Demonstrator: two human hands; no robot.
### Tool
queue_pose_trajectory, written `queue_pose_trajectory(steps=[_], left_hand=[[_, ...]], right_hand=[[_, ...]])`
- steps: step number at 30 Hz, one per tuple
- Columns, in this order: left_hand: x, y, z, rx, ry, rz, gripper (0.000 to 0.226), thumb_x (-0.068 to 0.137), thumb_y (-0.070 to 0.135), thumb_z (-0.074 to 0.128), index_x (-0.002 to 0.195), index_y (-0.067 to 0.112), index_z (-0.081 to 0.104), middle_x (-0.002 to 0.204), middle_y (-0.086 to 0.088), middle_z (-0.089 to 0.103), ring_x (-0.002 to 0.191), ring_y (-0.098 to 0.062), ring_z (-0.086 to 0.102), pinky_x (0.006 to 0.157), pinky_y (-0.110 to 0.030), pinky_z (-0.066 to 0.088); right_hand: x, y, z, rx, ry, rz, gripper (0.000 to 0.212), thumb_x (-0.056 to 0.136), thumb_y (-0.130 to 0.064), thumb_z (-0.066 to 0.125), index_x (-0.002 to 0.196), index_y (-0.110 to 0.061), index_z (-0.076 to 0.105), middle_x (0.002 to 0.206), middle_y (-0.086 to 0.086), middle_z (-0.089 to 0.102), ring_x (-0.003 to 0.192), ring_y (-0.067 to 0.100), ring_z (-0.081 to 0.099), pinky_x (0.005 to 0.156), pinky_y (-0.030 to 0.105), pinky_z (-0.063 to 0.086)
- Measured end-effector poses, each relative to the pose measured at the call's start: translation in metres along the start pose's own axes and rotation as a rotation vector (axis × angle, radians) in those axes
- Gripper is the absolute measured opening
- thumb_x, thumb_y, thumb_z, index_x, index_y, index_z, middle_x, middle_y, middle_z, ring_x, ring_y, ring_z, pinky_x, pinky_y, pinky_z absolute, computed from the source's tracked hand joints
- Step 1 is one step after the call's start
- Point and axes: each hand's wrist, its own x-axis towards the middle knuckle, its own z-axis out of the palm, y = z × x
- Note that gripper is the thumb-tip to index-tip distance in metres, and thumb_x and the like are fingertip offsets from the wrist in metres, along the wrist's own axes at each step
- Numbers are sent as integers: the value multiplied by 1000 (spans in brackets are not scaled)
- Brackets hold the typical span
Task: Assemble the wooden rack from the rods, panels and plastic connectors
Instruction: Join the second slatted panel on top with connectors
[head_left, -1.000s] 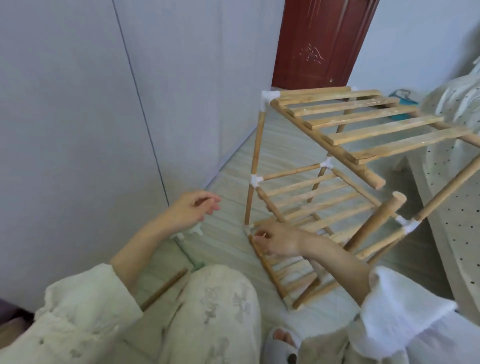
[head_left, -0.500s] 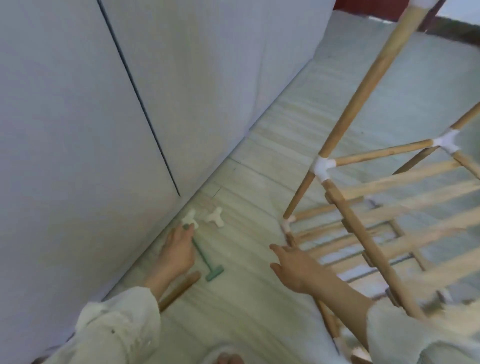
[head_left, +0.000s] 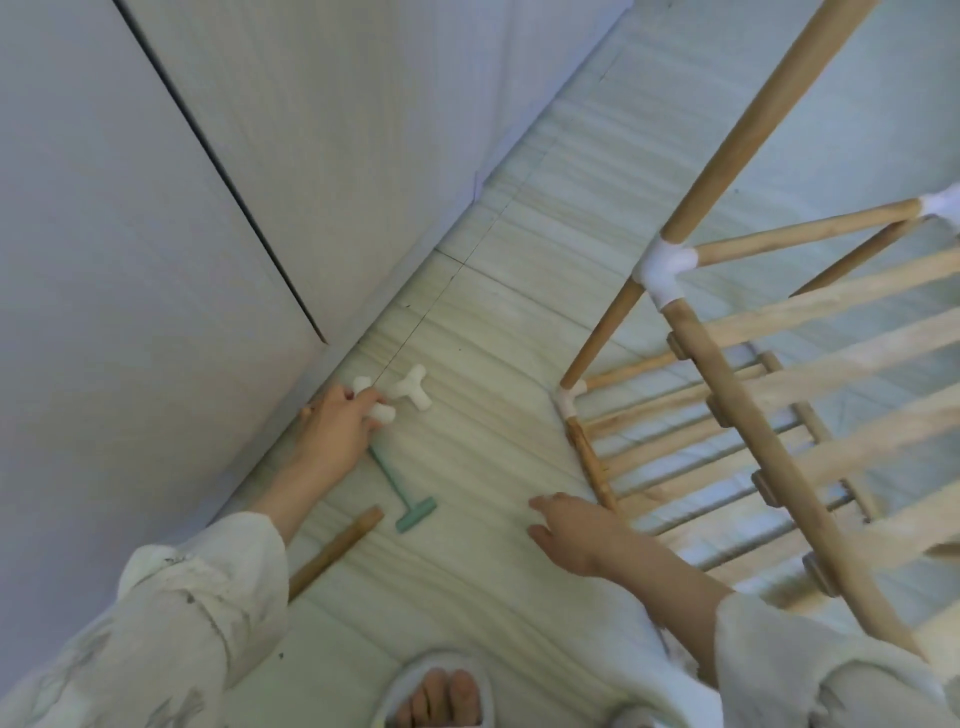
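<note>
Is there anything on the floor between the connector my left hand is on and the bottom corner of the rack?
Only the second white connector, lying right beside the one under your left hand. Past it, bare floor runs to the rack's bottom corner joint. The green tool and loose rod lie nearer you, off that line.

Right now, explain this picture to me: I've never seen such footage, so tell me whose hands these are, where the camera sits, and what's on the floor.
No machine here: a person wears the camera on their head, looking down at their own hands. The left hand reaches to a white plastic three-pronged connector on the pale striped floor, its fingers closing on it; whether it is lifted I cannot tell. A second white connector lies beside it. Nearby lie a small green T-shaped tool and a loose wooden rod. The right hand is open, beside the half-built wooden rack.
</note>
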Motion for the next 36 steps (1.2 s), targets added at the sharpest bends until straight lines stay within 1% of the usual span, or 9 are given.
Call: queue_pose_trajectory(steps=[4, 6, 11, 16, 20, 23, 25, 30, 36], left_hand=[[-33, 42, -43, -342, 10, 192, 38, 88, 14, 61, 126, 18, 55, 119, -9, 55, 109, -25, 52, 91, -28, 38], [-54, 68, -69, -480, 47, 212, 42, 85, 12, 65, 125, 18, 51, 107, 0, 60, 94, -17, 57, 82, -22, 40], [-110, 138, -147, -709, 246, 281, 28, 81, 8, 69, 102, 17, 52, 87, 12, 59, 77, 3, 54, 65, -5, 41], [-170, 202, -221, -686, 312, 565, 12, 92, 21, 58, 103, 26, 61, 81, 13, 62, 67, 11, 54, 67, -12, 42], [-225, 252, -254, -751, 331, 741, 10, 84, 46, 52, 92, 39, 54, 68, 13, 62, 66, 1, 55, 66, -16, 45], [-260, 285, -262, -933, 271, 818, 8, 94, 18, 52, 87, 20, 49, 63, 5, 59, 58, 1, 54, 60, -12, 43], [-277, 307, -264, -985, 218, 850, 12, 95, 15, 47, 84, 17, 51, 58, 7, 60, 55, 1, 53, 58, -12, 42], [-300, 362, -257, -1056, 95, 887, 13, 93, 23, 50, 87, 19, 61, 59, 13, 60, 52, -1, 48, 52, -14, 39], [-314, 414, -238, -1041, -102, 836, 8, 88, 21, 60, 93, 19, 55, 66, 7, 70, 60, -5, 62, 54, -16, 47]], right_hand=[[-37, -32, -39, 160, 208, -49, 41, 101, -33, 32, 132, -10, 48, 131, 11, 55, 119, 27, 51, 97, 33, 41], [-65, -51, -60, 296, 297, -80, 38, 101, -30, 34, 125, -9, 54, 126, 11, 58, 114, 27, 54, 95, 33, 42], [-167, -90, -108, 1085, 485, -222, 20, 99, -21, 39, 110, -12, 53, 104, 9, 59, 82, 21, 61, 70, 29, 53], [-288, -100, -129, 1158, 819, -467, 12, 97, -15, 44, 105, -14, 54, 84, -5, 56, 65, 13, 59, 60, 22, 51], [-374, -88, -124, 1133, 999, -567, 13, 95, -12, 50, 102, -5, 59, 76, -3, 55, 61, 9, 56, 54, 16, 48], [-418, -74, -114, 1061, 1159, -575, 11, 93, -15, 54, 96, -7, 62, 78, 0, 57, 62, 12, 56, 57, 23, 49], [-439, -62, -105, 999, 1242, -558, 14, 92, -20, 56, 94, -8, 64, 77, -1, 59, 59, 7, 55, 60, 25, 46], [-471, -17, -92, 1270, 1203, -612, 19, 88, -18, 64, 100, -6, 55, 72, 6, 56, 48, 3, 49, 46, 15, 36], [-477, 37, -74, 1330, 1253, -645, 20, 83, -15, 66, 100, -5, 66, 73, 3, 59, 58, 11, 49, 53, 20, 40]])
